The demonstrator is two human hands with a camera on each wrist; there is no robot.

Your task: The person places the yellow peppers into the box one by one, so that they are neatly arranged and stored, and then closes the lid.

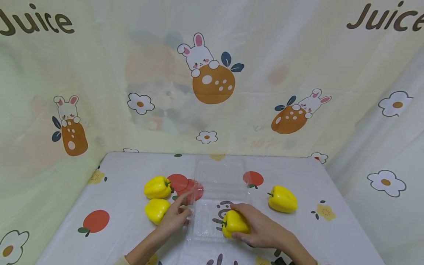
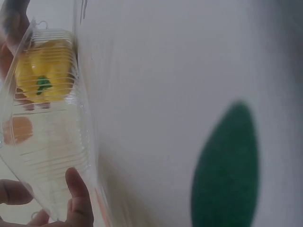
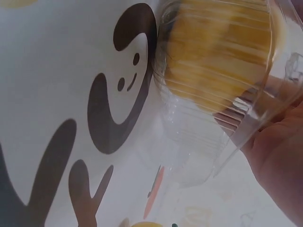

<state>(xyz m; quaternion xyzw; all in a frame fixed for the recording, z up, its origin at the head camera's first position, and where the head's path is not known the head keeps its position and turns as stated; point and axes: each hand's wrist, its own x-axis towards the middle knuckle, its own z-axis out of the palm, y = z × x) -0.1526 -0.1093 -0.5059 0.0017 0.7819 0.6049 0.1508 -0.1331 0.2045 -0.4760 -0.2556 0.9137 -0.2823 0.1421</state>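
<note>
A clear plastic clamshell container (image 1: pixel 205 221) lies with its lid (image 1: pixel 220 172) folded back, away from the person. My right hand (image 1: pixel 261 226) grips a yellow bell pepper (image 1: pixel 236 224) inside the container's near right part, its green stem pointing left. Through the ribbed clear wall, the same pepper (image 2: pixel 47 71) shows in the left wrist view and the right wrist view. At the container's left side my left hand (image 1: pixel 175 217) holds the rim, thumb against the outer wall in the left wrist view.
Two yellow bell peppers, a farther one (image 1: pixel 157 187) and a nearer one (image 1: pixel 156 210), lie left of the container beside my left hand. Another yellow bell pepper (image 1: pixel 282 199) rests to the right. A printed cloth (image 1: pixel 126 235) covers the table, with a curtain (image 1: pixel 251 121) behind.
</note>
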